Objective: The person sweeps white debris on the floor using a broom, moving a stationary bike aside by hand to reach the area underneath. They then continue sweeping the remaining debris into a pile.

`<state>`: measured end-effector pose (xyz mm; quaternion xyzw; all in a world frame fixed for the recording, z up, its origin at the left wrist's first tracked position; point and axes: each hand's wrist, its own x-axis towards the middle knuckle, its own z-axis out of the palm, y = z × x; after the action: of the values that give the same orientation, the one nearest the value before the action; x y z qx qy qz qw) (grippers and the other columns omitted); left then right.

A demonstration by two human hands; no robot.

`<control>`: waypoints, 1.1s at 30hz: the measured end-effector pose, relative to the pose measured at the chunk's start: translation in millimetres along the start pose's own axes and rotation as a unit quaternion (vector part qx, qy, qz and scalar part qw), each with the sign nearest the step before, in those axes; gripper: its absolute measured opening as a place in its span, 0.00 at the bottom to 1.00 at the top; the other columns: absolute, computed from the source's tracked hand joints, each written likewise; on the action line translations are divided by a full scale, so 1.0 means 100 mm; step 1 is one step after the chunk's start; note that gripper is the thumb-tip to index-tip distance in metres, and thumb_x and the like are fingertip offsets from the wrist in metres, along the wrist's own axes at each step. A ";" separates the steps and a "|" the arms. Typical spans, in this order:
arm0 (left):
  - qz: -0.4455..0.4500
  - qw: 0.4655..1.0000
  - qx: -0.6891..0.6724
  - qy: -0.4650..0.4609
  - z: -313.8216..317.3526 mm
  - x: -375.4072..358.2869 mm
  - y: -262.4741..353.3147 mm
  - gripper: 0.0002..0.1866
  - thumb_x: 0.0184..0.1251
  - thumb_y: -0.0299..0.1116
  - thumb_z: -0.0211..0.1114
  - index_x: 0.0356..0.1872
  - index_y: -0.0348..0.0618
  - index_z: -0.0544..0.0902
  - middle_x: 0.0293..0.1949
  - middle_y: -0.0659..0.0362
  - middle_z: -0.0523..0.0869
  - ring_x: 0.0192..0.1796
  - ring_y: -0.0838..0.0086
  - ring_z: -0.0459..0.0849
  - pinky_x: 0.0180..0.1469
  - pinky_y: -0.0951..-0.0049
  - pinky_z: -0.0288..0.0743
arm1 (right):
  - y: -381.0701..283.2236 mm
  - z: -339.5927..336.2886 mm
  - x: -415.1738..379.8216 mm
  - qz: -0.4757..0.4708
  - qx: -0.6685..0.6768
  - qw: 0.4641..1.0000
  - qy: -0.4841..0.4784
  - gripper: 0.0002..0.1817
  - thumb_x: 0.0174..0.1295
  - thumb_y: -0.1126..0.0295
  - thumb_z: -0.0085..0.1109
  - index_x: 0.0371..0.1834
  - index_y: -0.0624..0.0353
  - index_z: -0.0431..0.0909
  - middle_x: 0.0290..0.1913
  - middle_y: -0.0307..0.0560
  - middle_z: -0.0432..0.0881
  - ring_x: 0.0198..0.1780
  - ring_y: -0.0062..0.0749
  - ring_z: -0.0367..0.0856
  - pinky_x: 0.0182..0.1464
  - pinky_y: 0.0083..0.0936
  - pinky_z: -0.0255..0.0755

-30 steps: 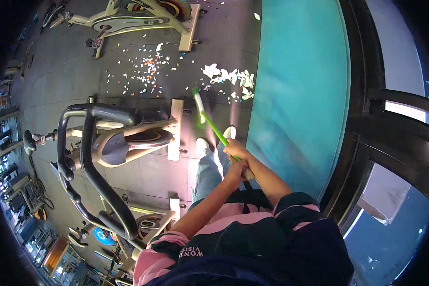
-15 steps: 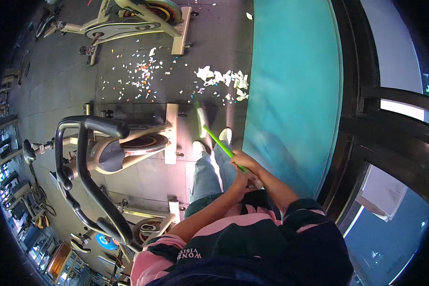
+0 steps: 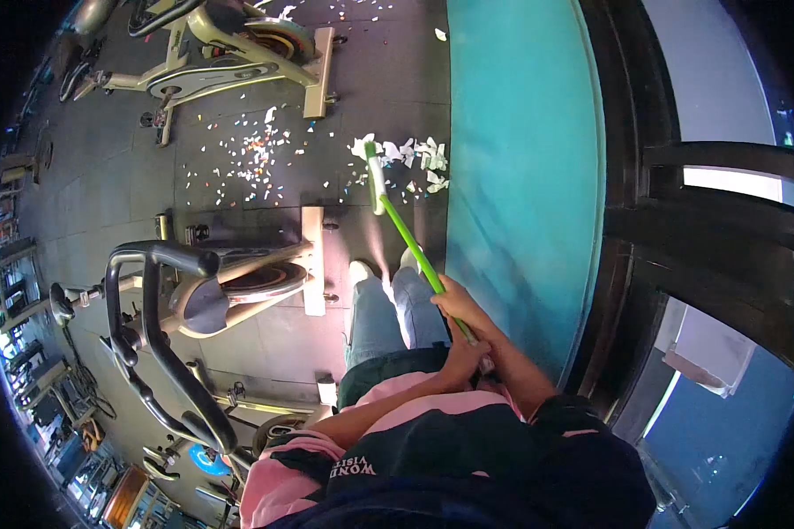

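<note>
In the head view I hold a broom with a long green handle (image 3: 406,236) in both hands. My right hand (image 3: 457,301) is wrapped round the handle in front of my body. Lower down, my left hand (image 3: 468,360) grips the handle near its end, close to my waist. The white and green broom head (image 3: 376,176) reaches out past my shoes, at the left end of a pile of crumpled white paper scraps (image 3: 430,157). To the left, small coloured and white bits of paper (image 3: 258,157) lie scattered on the dark floor.
An exercise bike (image 3: 238,286) stands close on my left, and another exercise bike (image 3: 247,70) is farther ahead. A teal strip (image 3: 525,176) runs along my right, beside a dark frame (image 3: 626,203). More gym equipment (image 3: 62,414) is at the far left.
The broom head has moved forward, from near my shoes to the paper pile. My hands have moved farther apart on the handle, and the view has shifted slightly.
</note>
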<state>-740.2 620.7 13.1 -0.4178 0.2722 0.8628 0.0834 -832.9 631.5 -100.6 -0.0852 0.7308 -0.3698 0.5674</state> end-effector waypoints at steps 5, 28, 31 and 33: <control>-0.110 0.987 0.105 -0.040 0.03 -0.08 0.25 0.51 0.50 0.24 0.59 0.64 0.44 0.26 0.48 0.50 0.66 0.44 0.66 0.73 0.38 0.72 0.73 | 0.16 -0.11 -0.17 0.003 -0.150 0.984 0.095 0.22 0.42 0.71 0.57 0.43 0.65 0.69 0.24 0.51 0.76 0.21 0.37 0.76 0.24 0.30 0.70; -0.075 0.990 0.016 0.123 -0.30 0.36 1.05 0.27 0.46 0.21 0.52 0.51 0.44 0.59 0.22 0.58 0.71 0.16 0.73 0.72 0.15 0.76 0.67 | -0.45 0.28 0.83 0.043 -0.171 0.984 0.036 0.15 0.42 0.68 0.52 0.29 0.69 0.78 0.31 0.66 0.78 0.38 0.53 0.79 0.40 0.40 0.72; -0.175 0.981 0.047 0.063 -0.25 0.36 0.80 0.27 0.45 0.22 0.53 0.51 0.45 0.58 0.23 0.56 0.71 0.16 0.71 0.72 0.13 0.74 0.65 | -0.35 0.14 0.54 0.021 -0.094 0.994 0.059 0.16 0.43 0.67 0.53 0.32 0.69 0.77 0.32 0.66 0.78 0.39 0.53 0.79 0.40 0.41 0.72; -0.127 0.991 0.036 0.033 -0.09 0.27 0.86 0.23 0.46 0.23 0.54 0.46 0.48 0.59 0.21 0.57 0.71 0.17 0.72 0.73 0.14 0.74 0.65 | 0.18 0.12 0.72 0.021 -0.176 0.973 0.146 0.18 0.45 0.58 0.57 0.32 0.64 0.78 0.24 0.54 0.79 0.28 0.37 0.78 0.30 0.34 0.70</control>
<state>-782.8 541.7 22.2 -0.4741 0.2505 0.8206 0.1978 -841.7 600.0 -168.3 -0.1133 0.8609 -0.2317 0.4385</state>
